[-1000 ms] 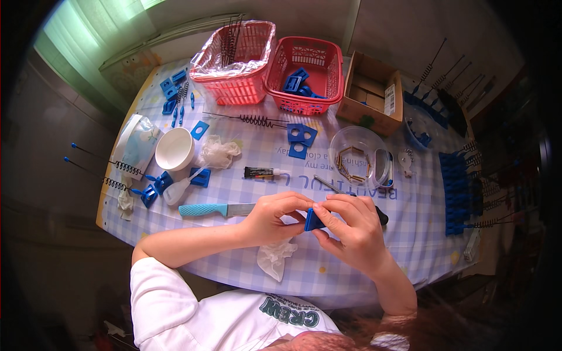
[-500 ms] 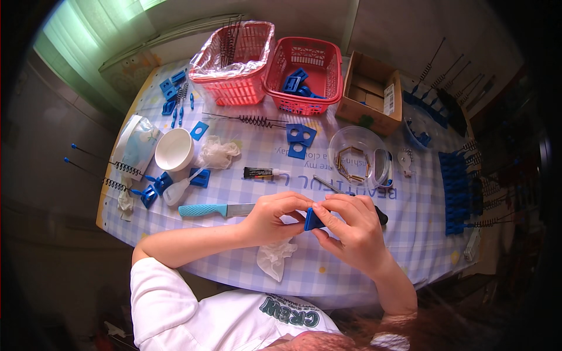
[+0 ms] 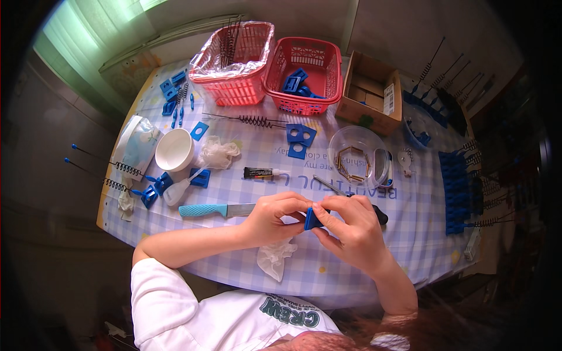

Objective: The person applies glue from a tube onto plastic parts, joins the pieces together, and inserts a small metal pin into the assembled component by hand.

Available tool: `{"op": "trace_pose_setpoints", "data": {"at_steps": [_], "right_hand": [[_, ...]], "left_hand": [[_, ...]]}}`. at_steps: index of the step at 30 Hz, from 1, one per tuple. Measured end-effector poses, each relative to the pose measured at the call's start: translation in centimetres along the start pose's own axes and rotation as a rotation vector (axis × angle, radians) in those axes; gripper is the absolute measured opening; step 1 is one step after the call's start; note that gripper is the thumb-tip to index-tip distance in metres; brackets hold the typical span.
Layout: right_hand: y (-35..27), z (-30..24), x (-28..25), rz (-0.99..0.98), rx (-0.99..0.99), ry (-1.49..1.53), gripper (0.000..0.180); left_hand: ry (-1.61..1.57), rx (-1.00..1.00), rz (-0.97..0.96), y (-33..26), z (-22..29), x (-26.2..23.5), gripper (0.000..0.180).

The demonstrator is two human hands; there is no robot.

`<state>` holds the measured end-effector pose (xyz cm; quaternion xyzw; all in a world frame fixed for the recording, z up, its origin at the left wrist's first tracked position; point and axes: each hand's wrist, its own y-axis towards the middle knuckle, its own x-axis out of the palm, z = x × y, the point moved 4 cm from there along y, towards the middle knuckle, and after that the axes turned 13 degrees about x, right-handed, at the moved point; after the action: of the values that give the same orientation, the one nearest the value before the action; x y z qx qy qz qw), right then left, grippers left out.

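Between my two hands, above the near middle of the table, is a small blue plastic part [image 3: 312,220]. My left hand [image 3: 275,216] pinches its left side with the fingertips. My right hand [image 3: 351,225] grips it from the right, thumb and fingers closed against it; the fingers cover much of the part. A knife [image 3: 203,210] with a turquoise handle lies just left of my left hand, its blade running behind that hand. Under my hands a crumpled white tissue [image 3: 275,258] rests on the cloth. A screwdriver [image 3: 331,184] with a dark handle lies partly behind my right hand.
Beyond my hands lie a black glue tube [image 3: 257,172], flat blue plates [image 3: 300,136] and a clear bowl [image 3: 339,140] of brass-coloured pins. A white bowl [image 3: 174,149] stands left. Red baskets [image 3: 301,105] and a cardboard box [image 3: 372,114] line the back. Blue parts with springs [image 3: 459,193] fill the right edge.
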<state>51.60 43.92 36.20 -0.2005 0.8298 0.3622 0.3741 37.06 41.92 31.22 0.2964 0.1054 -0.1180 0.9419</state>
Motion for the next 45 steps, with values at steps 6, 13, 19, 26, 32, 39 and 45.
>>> {"op": "trace_pose_setpoints", "data": {"at_steps": [6,13,19,26,32,39,45], "right_hand": [[0.0,0.2,0.1,0.002,-0.001,0.023,0.032],[0.0,0.4,0.4,0.034,0.003,0.051,0.039],[0.0,0.2,0.4,0.057,-0.003,0.029,0.036],[0.1,0.2,-0.1,0.075,0.049,-0.014,0.035],[-0.2,0.2,0.2,0.065,0.078,-0.010,0.038],[-0.3,-0.3,0.3,0.070,0.076,-0.036,0.035],[-0.4,-0.5,0.4,0.077,0.064,-0.053,0.033]], "left_hand": [[0.028,-0.006,0.005,0.0,-0.1,0.0,0.029],[-0.003,-0.143,-0.004,-0.4,-0.2,0.1,0.026],[-0.151,-0.218,-0.001,-0.7,-0.6,0.5,0.034],[-0.463,-0.265,0.004,-0.6,-0.5,1.1,0.040],[-0.596,-0.372,0.068,-0.9,-0.3,1.3,0.035],[-0.649,-0.524,0.184,-1.6,-0.4,1.6,0.021],[-0.617,-0.532,0.199,-1.8,-0.5,1.6,0.018]]}}
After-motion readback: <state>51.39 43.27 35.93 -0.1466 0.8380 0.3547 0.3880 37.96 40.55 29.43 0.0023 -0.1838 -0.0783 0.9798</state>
